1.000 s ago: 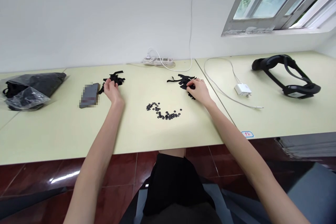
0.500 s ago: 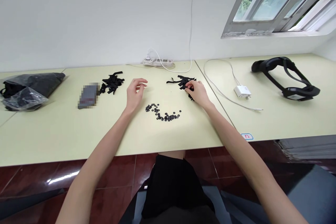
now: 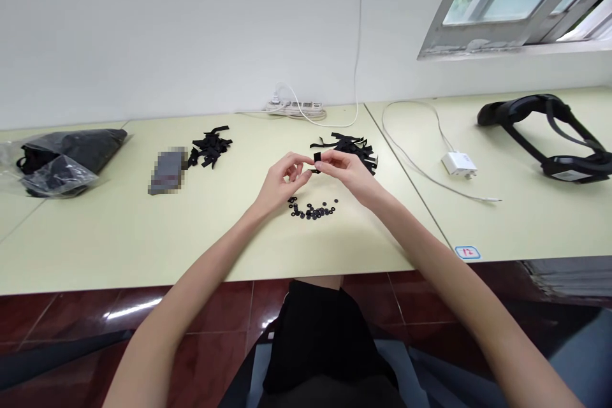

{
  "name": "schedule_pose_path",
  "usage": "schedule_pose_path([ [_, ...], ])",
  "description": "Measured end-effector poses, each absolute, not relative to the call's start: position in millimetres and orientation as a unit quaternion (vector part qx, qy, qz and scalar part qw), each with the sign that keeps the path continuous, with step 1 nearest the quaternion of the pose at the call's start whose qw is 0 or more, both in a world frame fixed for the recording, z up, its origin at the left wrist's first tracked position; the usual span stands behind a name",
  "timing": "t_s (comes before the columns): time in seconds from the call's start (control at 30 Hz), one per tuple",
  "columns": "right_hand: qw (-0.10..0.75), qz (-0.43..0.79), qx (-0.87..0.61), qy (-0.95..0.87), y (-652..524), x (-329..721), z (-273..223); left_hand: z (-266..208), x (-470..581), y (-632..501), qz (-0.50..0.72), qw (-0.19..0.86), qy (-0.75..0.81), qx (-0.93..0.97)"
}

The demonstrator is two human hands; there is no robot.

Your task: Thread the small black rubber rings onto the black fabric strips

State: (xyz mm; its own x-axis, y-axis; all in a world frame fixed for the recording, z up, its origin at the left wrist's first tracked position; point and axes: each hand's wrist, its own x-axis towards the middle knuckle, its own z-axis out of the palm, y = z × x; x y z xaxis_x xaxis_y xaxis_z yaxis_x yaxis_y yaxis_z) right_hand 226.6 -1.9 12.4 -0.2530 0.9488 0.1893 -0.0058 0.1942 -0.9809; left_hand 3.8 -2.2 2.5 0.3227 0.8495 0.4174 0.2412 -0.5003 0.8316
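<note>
A short black fabric strip [image 3: 317,157] is pinched between the fingertips of my right hand [image 3: 345,171]. Close against it from the left, my left hand [image 3: 285,180] has its thumb and forefinger at the strip's lower end, closed on it. Below both hands lie small black rings [image 3: 313,211], scattered in a loose band and partly covered by my left hand. Behind my right hand is a pile of black strips [image 3: 356,146]. A second pile of black strips [image 3: 210,146] lies farther left.
A pixelated grey object [image 3: 168,171] and a clear plastic bag of black material [image 3: 71,162] are on the left. A power strip [image 3: 296,108] sits by the wall. To the right are a white charger [image 3: 459,164] with its cable and a black headset [image 3: 545,134].
My right hand has come left from the pile with a black strip. My left hand has moved right to meet it, and its fingers have closed. The view has shifted slightly.
</note>
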Motion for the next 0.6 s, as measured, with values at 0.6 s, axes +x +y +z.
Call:
schedule_pose_path([
  [0.6, 0.332, 0.349, -0.384, -0.788, 0, 228, -5, -12, -12, 25, 0.502, 0.381, 0.414, 0.657],
])
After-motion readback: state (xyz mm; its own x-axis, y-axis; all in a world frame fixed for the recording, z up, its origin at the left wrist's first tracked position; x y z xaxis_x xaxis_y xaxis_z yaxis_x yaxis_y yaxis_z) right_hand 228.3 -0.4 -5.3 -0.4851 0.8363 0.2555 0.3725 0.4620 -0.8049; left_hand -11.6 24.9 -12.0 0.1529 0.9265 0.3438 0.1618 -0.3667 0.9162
